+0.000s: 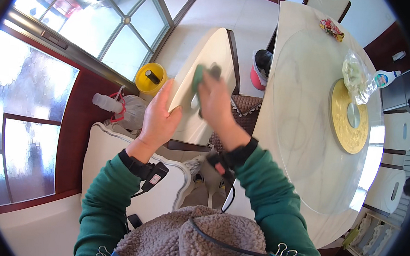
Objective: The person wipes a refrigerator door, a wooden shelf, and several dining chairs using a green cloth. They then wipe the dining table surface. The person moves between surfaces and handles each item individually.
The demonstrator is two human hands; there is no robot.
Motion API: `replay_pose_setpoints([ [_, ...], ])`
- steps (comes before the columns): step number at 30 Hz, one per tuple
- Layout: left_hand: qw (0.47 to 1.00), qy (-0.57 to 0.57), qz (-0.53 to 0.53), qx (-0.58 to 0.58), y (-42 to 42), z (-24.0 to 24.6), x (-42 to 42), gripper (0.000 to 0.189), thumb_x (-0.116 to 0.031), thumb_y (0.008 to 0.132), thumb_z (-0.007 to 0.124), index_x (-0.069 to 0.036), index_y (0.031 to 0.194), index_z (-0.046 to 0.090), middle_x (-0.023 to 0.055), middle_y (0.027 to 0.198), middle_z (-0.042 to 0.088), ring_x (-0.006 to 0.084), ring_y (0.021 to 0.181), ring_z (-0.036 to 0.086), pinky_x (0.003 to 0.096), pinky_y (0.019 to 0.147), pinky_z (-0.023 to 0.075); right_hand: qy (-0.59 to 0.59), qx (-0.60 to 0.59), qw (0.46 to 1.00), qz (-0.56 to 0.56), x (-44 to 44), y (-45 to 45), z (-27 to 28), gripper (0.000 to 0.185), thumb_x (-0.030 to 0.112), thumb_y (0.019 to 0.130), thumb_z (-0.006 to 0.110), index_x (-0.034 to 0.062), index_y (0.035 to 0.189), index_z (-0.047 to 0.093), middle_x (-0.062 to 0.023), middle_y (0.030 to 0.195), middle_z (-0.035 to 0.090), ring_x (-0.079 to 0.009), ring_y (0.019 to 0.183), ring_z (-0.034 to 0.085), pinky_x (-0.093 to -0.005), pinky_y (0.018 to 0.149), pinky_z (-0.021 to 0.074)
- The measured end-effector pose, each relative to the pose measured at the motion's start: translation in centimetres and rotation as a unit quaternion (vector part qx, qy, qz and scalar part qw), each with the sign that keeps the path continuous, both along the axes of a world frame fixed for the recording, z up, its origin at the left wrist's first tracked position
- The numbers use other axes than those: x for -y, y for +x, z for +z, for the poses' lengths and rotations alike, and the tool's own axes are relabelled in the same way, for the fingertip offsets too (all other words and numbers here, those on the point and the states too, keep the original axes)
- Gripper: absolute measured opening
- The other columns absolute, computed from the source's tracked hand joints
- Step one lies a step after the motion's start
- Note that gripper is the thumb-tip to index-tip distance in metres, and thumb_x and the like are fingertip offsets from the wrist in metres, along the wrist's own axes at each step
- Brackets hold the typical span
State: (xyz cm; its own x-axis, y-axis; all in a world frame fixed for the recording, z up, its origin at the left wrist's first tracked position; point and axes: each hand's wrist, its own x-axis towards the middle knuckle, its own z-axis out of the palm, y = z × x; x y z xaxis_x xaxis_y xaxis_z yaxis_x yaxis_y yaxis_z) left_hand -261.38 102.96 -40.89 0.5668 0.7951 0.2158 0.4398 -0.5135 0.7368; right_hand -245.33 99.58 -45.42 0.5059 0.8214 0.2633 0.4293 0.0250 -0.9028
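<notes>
A cream chair backrest (215, 45) with a dark edge and a hand slot stands in front of me. My left hand (159, 115) grips its left edge, thumb on the near face and fingers along the rim. In my right hand (216, 101) is a green cloth (197, 78), pressed against the face of the backrest near the slot. Motion blurs this hand and the cloth, and a dark patch beside the fingers is too blurred to name. Quilted brown fabric (247, 113) with a lace trim lies over the seat.
A round marble table (293, 106) with a gold turntable (338, 127) fills the right side. A plastic bag (357, 75) and a spray bottle (386, 78) sit there. A yellow bucket (143, 83), a white chair (115, 160) and a glazed door (123, 20) are left. A pink bin (256, 76) stands beyond.
</notes>
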Motion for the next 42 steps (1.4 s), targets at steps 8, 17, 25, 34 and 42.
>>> replay_pose_setpoints([
  [8, 1.000, -0.015, -0.004, 0.003, 0.1, 0.2, 0.0, 0.062, -0.001, 0.082, 0.056, 0.005, 0.140, 0.034, 0.0167, 0.130, 0.053, 0.0197, 0.119, 0.052, 0.0302, 0.101, 0.0383, 0.005, -0.028, 0.998, -0.056, -3.2, 4.2, 0.6, 0.041, 0.018, 0.089, 0.052, 0.0074, 0.129, 0.055, -0.0282, 0.107, 0.062, -0.0453, 0.108, 0.052, -0.0430, 0.096, 0.0410],
  [17, 0.999, -0.034, 0.005, 0.009, 0.3, 0.0, -0.1, 0.062, -0.006, 0.081, 0.058, 0.005, 0.138, 0.037, 0.0242, 0.133, 0.050, 0.0324, 0.125, 0.049, 0.0344, 0.103, 0.0379, -0.023, 0.004, 0.999, -0.028, -2.3, 3.1, 0.7, 0.034, 0.011, 0.089, 0.055, 0.0045, 0.122, 0.059, -0.0283, 0.098, 0.054, -0.0434, 0.087, 0.058, -0.0456, 0.076, 0.0474],
  [25, 0.999, -0.033, 0.005, 0.002, 0.2, 0.2, 0.0, 0.062, -0.005, 0.081, 0.059, 0.005, 0.138, 0.036, 0.0245, 0.133, 0.050, 0.0328, 0.125, 0.049, 0.0347, 0.103, 0.0380, 0.005, 0.001, 1.000, -0.009, -0.9, 1.5, -0.1, 0.036, 0.012, 0.088, 0.057, 0.0078, 0.125, 0.058, -0.0252, 0.097, 0.054, -0.0441, 0.088, 0.057, -0.0463, 0.076, 0.0467],
  [34, 1.000, -0.022, 0.005, 0.012, 0.3, 0.3, 0.1, 0.062, -0.005, 0.081, 0.058, 0.005, 0.138, 0.037, 0.0244, 0.132, 0.050, 0.0329, 0.123, 0.050, 0.0350, 0.103, 0.0385, -0.042, 0.002, 0.999, 0.014, -1.1, 2.3, 0.2, 0.036, 0.012, 0.089, 0.055, 0.0071, 0.124, 0.059, -0.0279, 0.101, 0.053, -0.0437, 0.090, 0.057, -0.0452, 0.078, 0.0466],
  [42, 1.000, -0.020, 0.010, 0.003, 0.3, 0.3, 0.1, 0.062, -0.006, 0.080, 0.059, 0.004, 0.138, 0.038, 0.0240, 0.131, 0.051, 0.0333, 0.123, 0.051, 0.0350, 0.102, 0.0388, -0.002, 0.001, 0.999, -0.042, -3.4, 4.2, 0.0, 0.038, 0.017, 0.090, 0.051, 0.0073, 0.126, 0.056, -0.0306, 0.100, 0.056, -0.0454, 0.094, 0.056, -0.0460, 0.083, 0.0453],
])
